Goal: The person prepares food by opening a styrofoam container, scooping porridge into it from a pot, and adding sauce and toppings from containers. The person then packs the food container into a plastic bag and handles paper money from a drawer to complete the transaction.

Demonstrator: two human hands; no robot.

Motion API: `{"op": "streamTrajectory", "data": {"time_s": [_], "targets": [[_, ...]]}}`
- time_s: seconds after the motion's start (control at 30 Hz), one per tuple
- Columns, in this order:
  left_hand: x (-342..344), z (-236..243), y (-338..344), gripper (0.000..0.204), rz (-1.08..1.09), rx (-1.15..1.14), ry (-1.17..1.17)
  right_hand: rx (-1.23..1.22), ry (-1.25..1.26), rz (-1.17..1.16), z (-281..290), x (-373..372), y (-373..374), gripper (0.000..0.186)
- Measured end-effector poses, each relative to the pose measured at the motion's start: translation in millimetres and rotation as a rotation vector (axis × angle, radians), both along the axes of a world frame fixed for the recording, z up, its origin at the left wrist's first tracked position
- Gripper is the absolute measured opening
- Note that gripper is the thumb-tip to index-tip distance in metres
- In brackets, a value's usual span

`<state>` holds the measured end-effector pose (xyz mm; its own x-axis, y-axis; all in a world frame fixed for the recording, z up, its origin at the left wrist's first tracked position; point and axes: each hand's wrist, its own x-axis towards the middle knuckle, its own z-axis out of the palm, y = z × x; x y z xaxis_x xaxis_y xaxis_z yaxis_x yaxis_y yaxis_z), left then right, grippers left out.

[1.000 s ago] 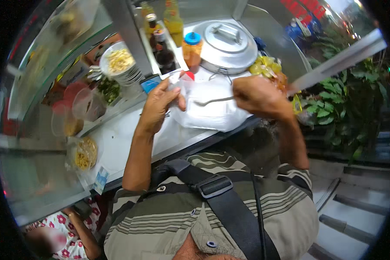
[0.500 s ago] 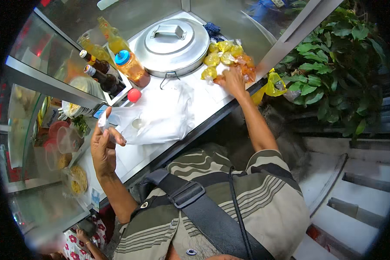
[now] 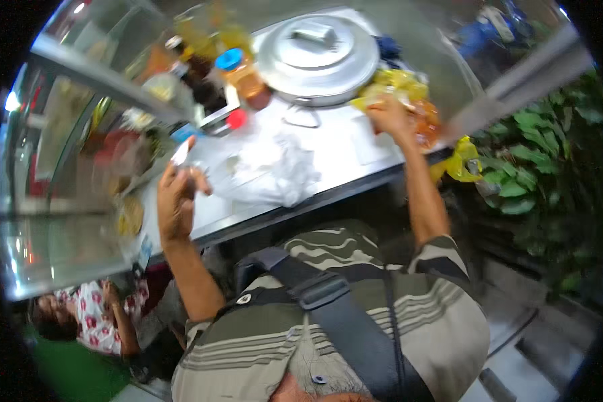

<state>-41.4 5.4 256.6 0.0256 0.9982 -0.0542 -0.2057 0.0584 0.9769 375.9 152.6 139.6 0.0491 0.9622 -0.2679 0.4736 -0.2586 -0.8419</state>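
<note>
My left hand [image 3: 179,201] is raised over the left part of the counter, fingers bent around one end of a thin white translucent plastic bag [image 3: 285,171]. The rest of that bag lies crumpled across the white counter. At the far right, my right hand [image 3: 390,119] reaches into a group of small knotted plastic bags. Yellow-filled bags [image 3: 398,82] sit beyond its fingers, and orange-filled bags [image 3: 425,120] lie along its right side. Those fingers are curled down, but blur hides what is between them.
A large lidded metal pot [image 3: 318,60] stands at the back. Left of it are a blue-capped sauce bottle [image 3: 248,80], dark bottles in a white holder [image 3: 214,117] and a red cap [image 3: 236,119]. A yellow bag [image 3: 463,161] hangs off the right edge. Another person [image 3: 100,315] is at lower left.
The view has swung, so the counter sits differently in it. My right hand has shifted from the orange-filled bags toward the yellow ones. My left hand still has the plastic bag, which looks more bunched.
</note>
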Motion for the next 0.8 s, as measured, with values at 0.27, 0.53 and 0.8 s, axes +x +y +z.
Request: {"op": "streamTrajectory", "data": {"time_s": [0.27, 0.53, 0.8], "targets": [[19, 2, 4, 0.074, -0.189, 0.036, -0.01, 0.219, 0.282, 0.751, 159, -131, -57, 0.045], [55, -10, 22, 0.096, -0.262, 0.069, -0.053, 0.352, -0.52, 0.779, -20, -228, -21, 0.034], [60, 2, 26, 0.077, -0.111, 0.07, -0.075, 0.725, 0.169, 0.467, 85, -68, -99, 0.028]]}}
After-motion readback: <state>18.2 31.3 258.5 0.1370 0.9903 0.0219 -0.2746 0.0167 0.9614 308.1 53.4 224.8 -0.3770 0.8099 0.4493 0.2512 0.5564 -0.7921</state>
